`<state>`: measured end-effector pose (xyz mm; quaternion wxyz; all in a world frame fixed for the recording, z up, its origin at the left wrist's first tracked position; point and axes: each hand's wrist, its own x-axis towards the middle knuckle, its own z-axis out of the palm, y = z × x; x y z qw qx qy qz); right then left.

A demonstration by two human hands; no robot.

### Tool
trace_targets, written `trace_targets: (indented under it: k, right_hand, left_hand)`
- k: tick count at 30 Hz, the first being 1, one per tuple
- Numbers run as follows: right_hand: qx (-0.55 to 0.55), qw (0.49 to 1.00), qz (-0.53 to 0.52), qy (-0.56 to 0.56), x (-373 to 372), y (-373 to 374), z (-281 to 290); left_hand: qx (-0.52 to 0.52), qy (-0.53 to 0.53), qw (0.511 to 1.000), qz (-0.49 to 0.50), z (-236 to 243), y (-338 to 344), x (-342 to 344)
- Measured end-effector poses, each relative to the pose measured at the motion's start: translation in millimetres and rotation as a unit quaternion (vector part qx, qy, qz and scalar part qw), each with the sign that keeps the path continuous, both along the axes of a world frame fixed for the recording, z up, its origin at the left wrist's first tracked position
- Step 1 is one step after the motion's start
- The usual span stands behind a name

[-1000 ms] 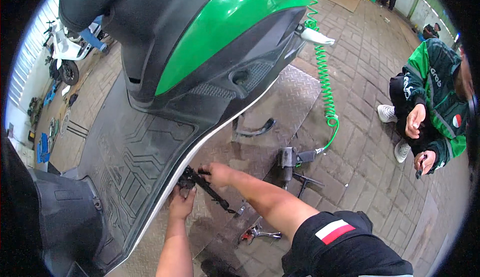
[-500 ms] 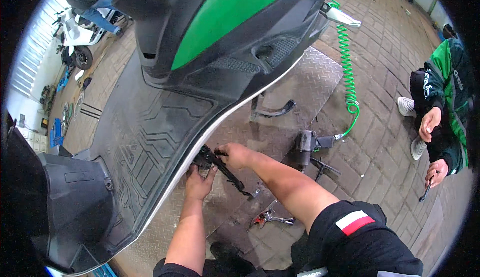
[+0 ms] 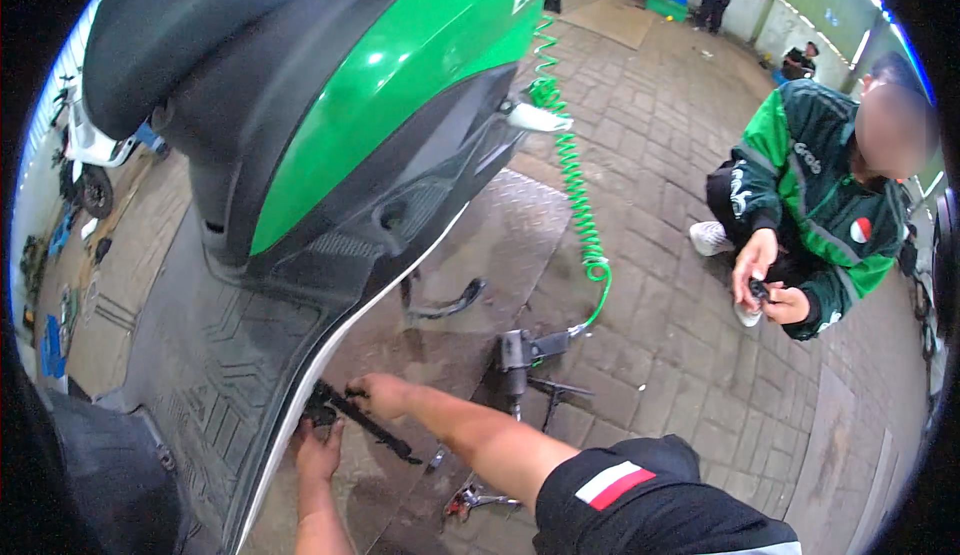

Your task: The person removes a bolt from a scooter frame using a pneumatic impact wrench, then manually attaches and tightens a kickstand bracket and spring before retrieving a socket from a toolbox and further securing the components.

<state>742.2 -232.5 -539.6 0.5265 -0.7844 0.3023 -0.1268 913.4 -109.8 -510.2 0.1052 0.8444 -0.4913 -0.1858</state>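
Observation:
A green and black scooter (image 3: 370, 85) stands close on the left, its ribbed black floorboard (image 3: 220, 355) edged in white. Below that edge is a long black bar-shaped part (image 3: 375, 427), slanting down to the right. My left hand (image 3: 318, 452) grips its upper end from below, thumb and fingers around it, partly hidden by the floorboard. Beside the same end, my right hand (image 3: 378, 395) is closed, with a small dark thing at its fingertips that I cannot make out.
An impact wrench (image 3: 517, 355) on a green coiled hose (image 3: 572, 185), a black T-shaped tool (image 3: 555, 395) and a silver-and-red tool (image 3: 475, 500) lie right of my arm. A curved black lever (image 3: 450, 300) juts from under the scooter. A person (image 3: 810, 185) crouches at right.
My view has swung right and up, so everything sits further left and lower. Both my hands stay at the black part. The crouching person has brought their hands together around a small dark thing.

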Motion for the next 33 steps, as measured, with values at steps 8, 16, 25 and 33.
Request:
trace_targets:
  k: [8,16,25,33]
  right_hand:
    - [0.023,0.995,-0.063,0.067,2.3,5.7,2.2]
    - [0.041,0.989,-0.089,0.107,-32.9,-0.5,-8.9]
    - [0.013,0.996,0.009,0.091,8.5,-6.0,-33.2]
    - [0.018,0.994,-0.021,0.102,-0.7,4.9,-21.8]
  left_hand:
    - [0.04,0.071,0.997,0.008,-11.7,-3.0,12.9]
    - [0.307,0.095,0.945,-0.059,77.5,5.5,-39.8]
    - [0.271,0.259,0.886,-0.271,152.9,18.6,-61.3]
    - [-0.097,0.366,0.729,-0.57,310.3,-69.3,-203.3]
